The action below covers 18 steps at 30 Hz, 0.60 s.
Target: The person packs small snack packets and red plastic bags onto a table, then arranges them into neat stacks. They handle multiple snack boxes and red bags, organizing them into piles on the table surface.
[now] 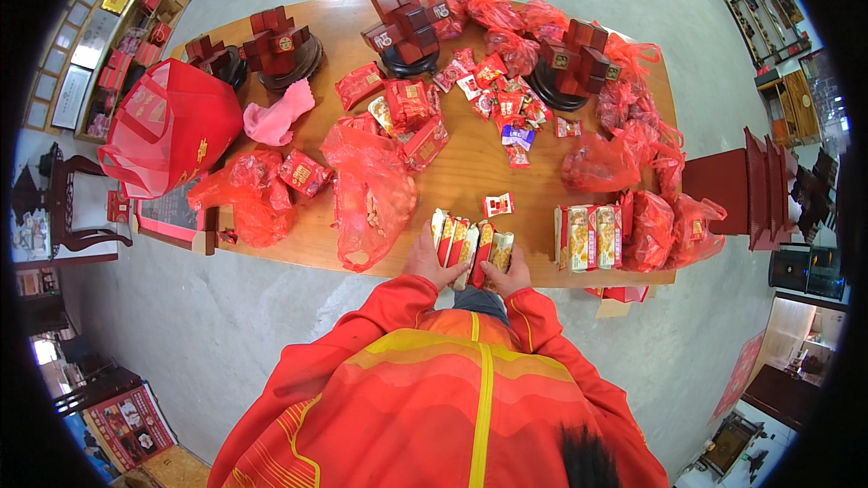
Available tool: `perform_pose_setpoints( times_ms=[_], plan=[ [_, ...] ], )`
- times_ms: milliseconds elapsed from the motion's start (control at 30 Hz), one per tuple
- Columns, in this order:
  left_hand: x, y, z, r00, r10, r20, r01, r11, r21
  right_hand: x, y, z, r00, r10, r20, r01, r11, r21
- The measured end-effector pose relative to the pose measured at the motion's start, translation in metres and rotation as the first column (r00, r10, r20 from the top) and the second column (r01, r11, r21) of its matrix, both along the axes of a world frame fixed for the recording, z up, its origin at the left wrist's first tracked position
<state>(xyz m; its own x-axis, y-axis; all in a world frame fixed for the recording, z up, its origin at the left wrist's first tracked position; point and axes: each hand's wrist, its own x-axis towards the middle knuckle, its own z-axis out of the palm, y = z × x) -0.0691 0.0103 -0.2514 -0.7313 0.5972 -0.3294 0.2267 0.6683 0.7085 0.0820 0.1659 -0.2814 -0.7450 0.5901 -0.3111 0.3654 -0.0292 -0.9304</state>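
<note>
At the table's near edge, several long red-and-white snack packets [464, 239] stand side by side between my hands. My left hand [428, 258] closes round their left end, and my right hand [508, 273] grips the right end. Just beyond them lies one small red-and-white wrapped candy [498, 205]. A red plastic bag with peanuts [372, 203] rests to the left of my left hand. Some way right of my right hand, more such packets [589, 237] stand in a group. Farther back is a loose heap of wrapped candies [511, 104].
Dark wooden interlocking-block ornaments [403, 27] on round bases line the far side of the wooden table [488, 167]. A red gift bag [172, 129] and a pink cloth [278, 115] are at left. Filled red plastic bags [633, 131] crowd the right side. Small red boxes [411, 108] sit mid-table.
</note>
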Motion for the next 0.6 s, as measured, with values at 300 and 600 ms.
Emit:
perform_pose_setpoints(
  times_ms=[300,600],
  plan=[
    [0.0,-0.003,-0.023,0.999,0.022,0.043,-0.029,0.988,0.153,-0.007,0.0,0.007,0.999,0.05,-0.018,-0.051,0.995,-0.09],
    [-0.01,-0.014,-0.038,0.975,0.117,0.189,-0.179,0.919,0.35,0.001,0.014,-0.041,0.996,-0.037,-0.084,0.007,0.942,-0.335]
  ],
)
